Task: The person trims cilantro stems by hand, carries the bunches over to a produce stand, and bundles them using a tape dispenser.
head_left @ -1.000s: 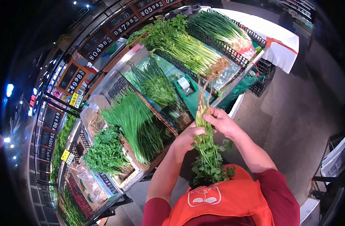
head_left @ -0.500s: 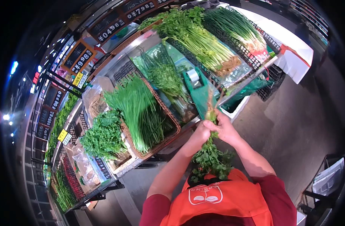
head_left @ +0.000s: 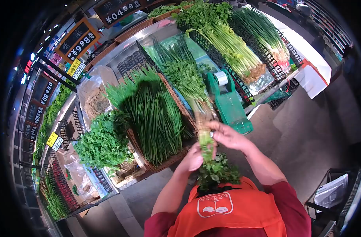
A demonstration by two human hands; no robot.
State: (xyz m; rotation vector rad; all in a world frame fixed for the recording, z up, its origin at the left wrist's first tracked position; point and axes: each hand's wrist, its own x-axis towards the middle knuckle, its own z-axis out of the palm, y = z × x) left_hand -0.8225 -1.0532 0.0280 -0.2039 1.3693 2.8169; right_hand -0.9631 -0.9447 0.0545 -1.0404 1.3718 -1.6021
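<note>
A bunch of leafy herbs that looks like coriander (head_left: 206, 142) is upright before my body, its pale roots pointing away and its leaves hanging over the apron. My left hand (head_left: 195, 158) is closed around the stems from the left. My right hand (head_left: 228, 137) is at the right side of the stems near the roots, fingers stretched out and apart; a small pale spot shows by its fingertips, too blurred to name. Just beyond it stands a green tape dispenser (head_left: 231, 110) with a clear roll. The root ends are smeared by motion.
On the stall lie a wicker basket of Chinese chives (head_left: 153, 118), leafy greens (head_left: 101, 140), a herb pile (head_left: 184, 77), celery (head_left: 231, 43) and spring onions (head_left: 263, 35) in black crates. Price boards (head_left: 78, 39) line the back. A black crate (head_left: 330, 189) with papers is at lower right.
The bunch has moved left, away from the tape dispenser. My right hand has loosened from the stems and its fingers have spread. The camera view has shifted slightly.
</note>
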